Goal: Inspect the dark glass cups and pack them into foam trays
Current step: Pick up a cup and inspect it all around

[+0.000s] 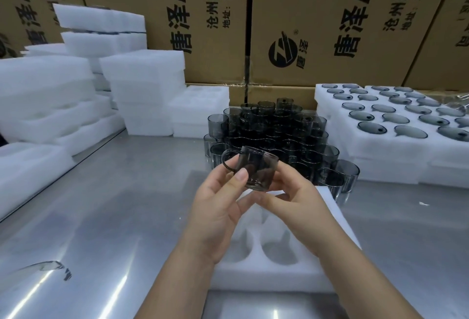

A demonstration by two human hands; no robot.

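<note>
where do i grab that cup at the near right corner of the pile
Likely round its wall, from the near right. The corner cup stands upright at the edge of the pile; that side is free, while other cups crowd its left and back. Its handle does not show. The left hand and right hand hold the inspected cup now.

Bright overhead light streaks white glare across my steel desk [114, 204]; behind it, cartons [215, 14] bow outward.

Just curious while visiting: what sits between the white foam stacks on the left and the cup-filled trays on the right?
A heap of loose dark glass cups on the metal table, as the head view shows.
</note>
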